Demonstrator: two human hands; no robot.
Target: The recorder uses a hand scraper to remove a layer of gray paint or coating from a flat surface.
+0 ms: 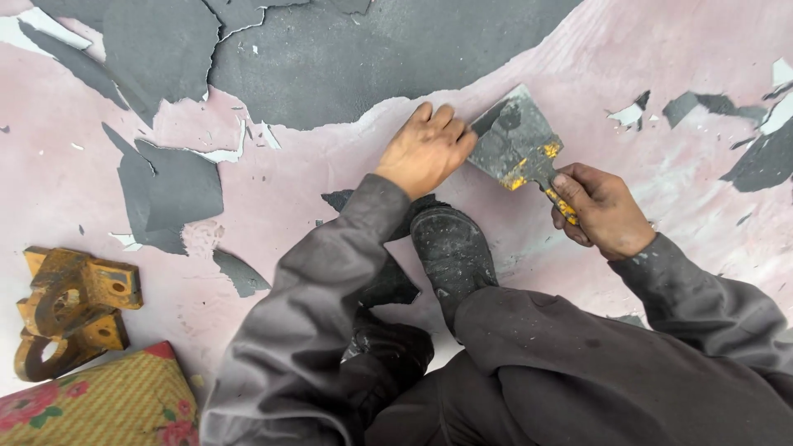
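My right hand (603, 211) grips the yellow handle of a wide metal scraper (516, 140), its dirty blade pointing up and left at the edge of the grey coating (363, 58). My left hand (425, 149) lies flat on the pink floor (281, 190) right beside the blade, fingertips touching its left edge, fingers together and pressed down. The grey layer is peeled away across most of the floor. My dusty black shoe (453, 252) is planted just below both hands.
Loose grey flakes (169, 194) lie to the left and at the right edge (764, 161). Rusty yellow metal brackets (70, 306) sit at lower left beside a floral woven cushion (99, 405). My grey trousers fill the bottom.
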